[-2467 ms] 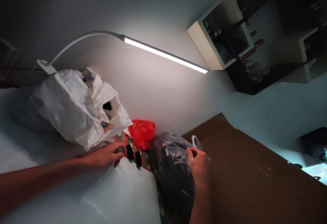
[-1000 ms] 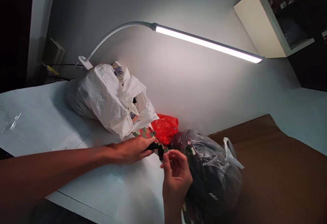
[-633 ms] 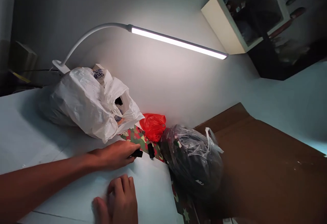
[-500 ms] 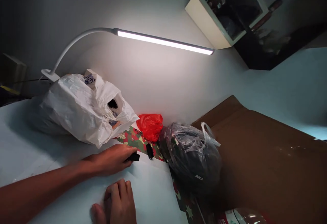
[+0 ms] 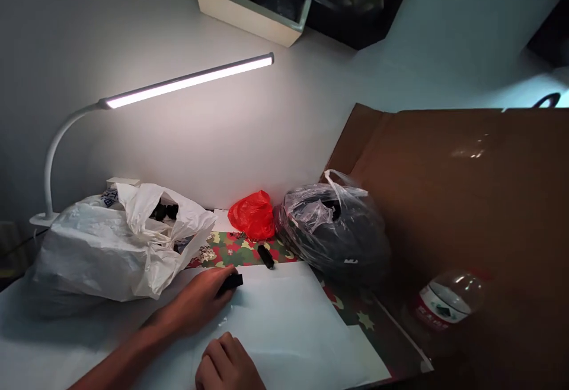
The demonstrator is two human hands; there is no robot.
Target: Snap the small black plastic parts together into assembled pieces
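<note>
My left hand (image 5: 207,295) is closed around a small black block (image 5: 232,284), whose squared end sticks out past the fingers, low over the white sheet (image 5: 293,319). My right hand (image 5: 229,365) is nearer to me at the bottom edge, its fingers curled in; whatever may be inside them is hidden. A second small black piece (image 5: 265,256) lies beyond the sheet's far edge, on a camouflage-patterned surface (image 5: 240,252). Small loose bits (image 5: 205,255) are scattered on that pattern near the white plastic bag (image 5: 106,248).
A red plastic bag (image 5: 253,215) sits against the wall. Beside it is a clear bag (image 5: 333,230) with dark contents. Brown cardboard (image 5: 466,182) stands at the right, with a bottle (image 5: 447,301) before it. A lit lamp (image 5: 191,82) arches over the table, below a wall shelf (image 5: 249,13).
The camera has turned, so the scene is more level and the bottle shows more fully. My left hand still holds the black block. My right hand's thumb has gone out of sight.
</note>
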